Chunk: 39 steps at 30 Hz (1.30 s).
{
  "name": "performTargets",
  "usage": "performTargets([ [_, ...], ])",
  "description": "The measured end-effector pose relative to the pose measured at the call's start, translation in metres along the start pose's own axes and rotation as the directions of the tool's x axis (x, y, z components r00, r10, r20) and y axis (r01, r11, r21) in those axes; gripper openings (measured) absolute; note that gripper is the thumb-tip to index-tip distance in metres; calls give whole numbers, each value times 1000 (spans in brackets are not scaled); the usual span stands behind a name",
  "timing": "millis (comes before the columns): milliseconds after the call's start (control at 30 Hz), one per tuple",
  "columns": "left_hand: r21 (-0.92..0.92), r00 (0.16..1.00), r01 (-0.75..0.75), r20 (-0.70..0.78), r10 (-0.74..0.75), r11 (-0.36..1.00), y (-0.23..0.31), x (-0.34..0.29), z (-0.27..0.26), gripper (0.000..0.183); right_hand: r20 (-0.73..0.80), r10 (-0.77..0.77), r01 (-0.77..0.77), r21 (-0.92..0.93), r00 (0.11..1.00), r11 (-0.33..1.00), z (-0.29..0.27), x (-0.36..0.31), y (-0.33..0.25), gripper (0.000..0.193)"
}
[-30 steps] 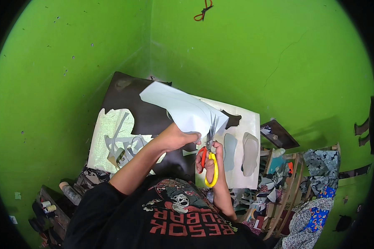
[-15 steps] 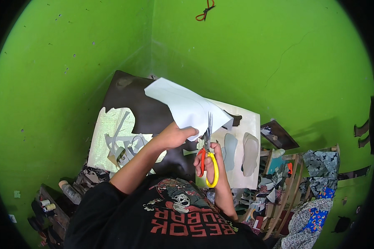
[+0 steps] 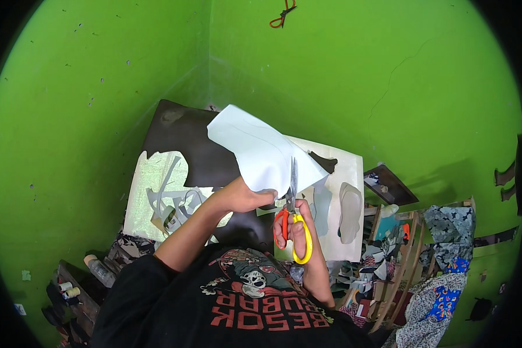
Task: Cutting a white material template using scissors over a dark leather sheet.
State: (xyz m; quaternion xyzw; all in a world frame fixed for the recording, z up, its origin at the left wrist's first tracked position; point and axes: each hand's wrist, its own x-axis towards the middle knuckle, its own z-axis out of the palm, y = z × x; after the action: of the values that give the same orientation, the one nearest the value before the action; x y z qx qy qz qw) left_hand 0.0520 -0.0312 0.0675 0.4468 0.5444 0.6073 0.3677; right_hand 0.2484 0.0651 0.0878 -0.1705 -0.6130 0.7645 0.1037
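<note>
My left hand [image 3: 243, 196] grips the near edge of a white sheet [image 3: 252, 145] with faint curved lines drawn on it, thumb on top. The sheet is lifted above the table and slants away from me. In my right hand [image 3: 300, 231] is a pair of scissors [image 3: 290, 203] with one red and one yellow handle. Their blades point away from me at the right part of the sheet, just right of my left hand. How far the blades are apart is hard to tell.
A dark brown sheet [image 3: 185, 136] covers much of the table. Grey offcuts [image 3: 174, 200] lie on a shiny pale sheet at left. Two sole-shaped pieces, one grey-green [image 3: 321, 211] and one beige [image 3: 349, 213], rest at right. Wooden slats [image 3: 401, 267] and cloth scraps stand beyond. Green walls meet behind.
The white sheet and my left hand have shifted slightly to the right. The scissors' yellow handle has moved right, farther from the red one.
</note>
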Motion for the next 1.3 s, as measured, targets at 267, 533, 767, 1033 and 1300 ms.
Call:
performTargets([
  [267, -76, 998, -59, 22, 61, 995, 1, -2, -3, 35, -3, -86, 86, 171, 996, 982, 6, -1, 12, 83],
  [533, -70, 997, -65, 37, 68, 995, -1, -4, -5, 36, -38, -34, 42, 205, 999, 978, 10, -1, 8, 70],
  [767, -51, 993, -112, 40, 114, 992, 8, -2, -10, 35, -24, 15, -10, 198, 1000, 980, 7, -3, 6, 59],
  [1033, -44, 990, -120, 67, 122, 992, 9, -3, -16, 31, -43, 44, -37, 163, 998, 986, 10, -1, 1, 57],
  [1300, -27, 984, -146, 102, 148, 989, 9, -1, -12, 31, -100, 7, 17, 243, 995, 970, 13, 1, 9, 47],
])
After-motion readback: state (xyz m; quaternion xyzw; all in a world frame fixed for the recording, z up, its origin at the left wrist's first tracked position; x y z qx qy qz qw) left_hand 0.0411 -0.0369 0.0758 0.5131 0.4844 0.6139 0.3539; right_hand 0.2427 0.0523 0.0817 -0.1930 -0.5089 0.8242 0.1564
